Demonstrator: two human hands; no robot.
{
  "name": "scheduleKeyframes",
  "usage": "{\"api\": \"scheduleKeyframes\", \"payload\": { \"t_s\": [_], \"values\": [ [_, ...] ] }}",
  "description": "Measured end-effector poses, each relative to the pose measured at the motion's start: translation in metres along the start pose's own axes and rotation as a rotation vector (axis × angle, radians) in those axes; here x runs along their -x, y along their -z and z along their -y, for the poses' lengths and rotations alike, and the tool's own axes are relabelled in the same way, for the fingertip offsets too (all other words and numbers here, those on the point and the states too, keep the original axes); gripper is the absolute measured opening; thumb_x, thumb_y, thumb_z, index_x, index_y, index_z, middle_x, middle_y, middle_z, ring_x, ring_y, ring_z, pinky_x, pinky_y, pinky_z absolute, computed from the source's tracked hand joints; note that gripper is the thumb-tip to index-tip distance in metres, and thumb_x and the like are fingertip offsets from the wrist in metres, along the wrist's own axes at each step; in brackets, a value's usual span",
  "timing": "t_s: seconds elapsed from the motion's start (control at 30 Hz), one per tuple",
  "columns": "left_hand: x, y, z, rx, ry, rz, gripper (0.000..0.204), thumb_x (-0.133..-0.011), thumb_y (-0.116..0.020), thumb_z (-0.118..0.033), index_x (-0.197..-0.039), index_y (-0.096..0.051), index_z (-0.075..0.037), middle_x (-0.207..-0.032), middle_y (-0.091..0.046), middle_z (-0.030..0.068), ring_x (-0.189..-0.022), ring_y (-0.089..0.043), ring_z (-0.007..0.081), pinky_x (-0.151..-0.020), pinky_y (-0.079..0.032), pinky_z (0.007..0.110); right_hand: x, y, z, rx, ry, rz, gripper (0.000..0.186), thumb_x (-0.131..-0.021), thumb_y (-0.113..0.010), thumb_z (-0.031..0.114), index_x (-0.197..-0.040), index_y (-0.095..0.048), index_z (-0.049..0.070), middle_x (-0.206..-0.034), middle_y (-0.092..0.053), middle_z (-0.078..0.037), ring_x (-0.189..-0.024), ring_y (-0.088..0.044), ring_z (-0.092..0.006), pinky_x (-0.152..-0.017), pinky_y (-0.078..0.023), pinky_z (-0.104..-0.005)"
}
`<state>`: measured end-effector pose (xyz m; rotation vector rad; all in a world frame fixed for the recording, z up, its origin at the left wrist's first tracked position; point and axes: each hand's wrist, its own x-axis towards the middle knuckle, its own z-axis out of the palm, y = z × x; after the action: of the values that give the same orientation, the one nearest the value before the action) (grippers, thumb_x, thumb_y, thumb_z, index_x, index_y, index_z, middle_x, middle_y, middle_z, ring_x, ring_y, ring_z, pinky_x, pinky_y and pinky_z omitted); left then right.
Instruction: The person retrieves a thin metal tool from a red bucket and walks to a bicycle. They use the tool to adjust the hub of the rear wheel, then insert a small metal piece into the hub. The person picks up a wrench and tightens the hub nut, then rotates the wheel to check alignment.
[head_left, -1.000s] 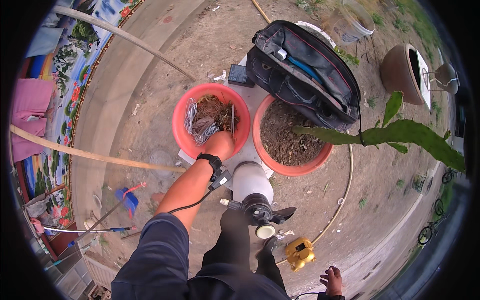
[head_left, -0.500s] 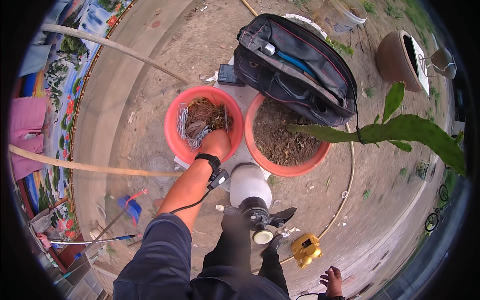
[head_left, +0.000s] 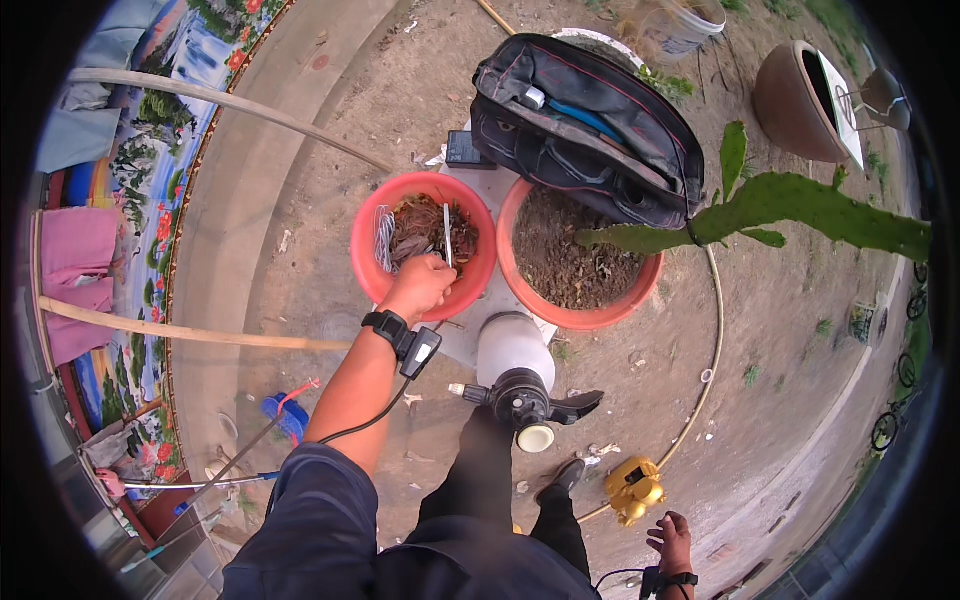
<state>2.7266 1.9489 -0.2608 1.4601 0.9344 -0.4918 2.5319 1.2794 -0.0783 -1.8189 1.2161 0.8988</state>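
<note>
My left hand [head_left: 422, 284] is over the near rim of a red-orange plastic pot [head_left: 364, 238], its fingers closed on a thin pale grey stick [head_left: 447, 232] that stands nearly upright. Its kind I cannot make out. Inside the pot lie dry brown plant scraps [head_left: 415, 235] and a bundle of thin grey wire [head_left: 384, 240]. My right hand [head_left: 674, 546] hangs at the lower right, away from everything, its fingers loosely bent and apart, holding nothing.
A second pot [head_left: 515, 270] holds soil and a cactus [head_left: 800, 212]. Behind it sits a black tool bag [head_left: 590, 130], beside a small black box [head_left: 466, 150]. A white pump sprayer [head_left: 515, 355] stands near my legs. A gold-coloured object [head_left: 634, 488] and hose [head_left: 712, 340] lie rightward.
My left hand has risen out of the scraps toward the pot's near rim, and the pale stick now shows in its fingers. My right hand stays low at the right.
</note>
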Motion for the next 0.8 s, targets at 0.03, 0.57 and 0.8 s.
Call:
{"api": "scheduleKeyframes", "payload": {
  "t_s": [0.03,0.57,0.8],
  "values": [
    [0.021,0.006,-0.01,0.042,-0.009,0.002,0.014,-0.096,-0.065,-0.014,-0.095,-0.067,-0.001,-0.072,-0.061,0.0008,-0.056,-0.052,0.0076,-0.051,-0.04,0.026,0.001,-0.006,0.005,-0.035,-0.006,0.008,0.046,-0.099,-0.065,0.031,-0.138,-0.051,0.01,-0.113,-0.062,-0.008,-0.089,-0.068,-0.0224,-0.073,-0.058,-0.0375],
    [0.415,-0.175,-0.073,0.046,-0.188,0.75,0.011,-0.102,-0.065,-0.016,-0.104,-0.062,-0.006,-0.082,-0.062,-0.0001,-0.065,-0.057,0.0062,-0.058,-0.047,0.02,0.111,-0.012,0.059,-0.286,0.895,0.478,0.049,-0.097,-0.072,0.02,-0.138,-0.054,0.001,-0.124,-0.064,-0.01,-0.111,-0.064,-0.0182,-0.095,-0.053,-0.0343],
    [0.542,-0.376,-0.01,-0.357,-0.175,1.122,0.013,-0.103,-0.064,-0.017,-0.105,-0.061,-0.005,-0.083,-0.061,-0.0002,-0.068,-0.057,0.006,-0.062,-0.049,0.024,0.168,0.115,-0.056,-0.548,1.029,0.356,0.048,-0.1,-0.07,0.023,-0.14,-0.055,0.0,-0.12,-0.067,-0.011,-0.113,-0.065,-0.018,-0.097,-0.054,-0.0349]
  ]
}}
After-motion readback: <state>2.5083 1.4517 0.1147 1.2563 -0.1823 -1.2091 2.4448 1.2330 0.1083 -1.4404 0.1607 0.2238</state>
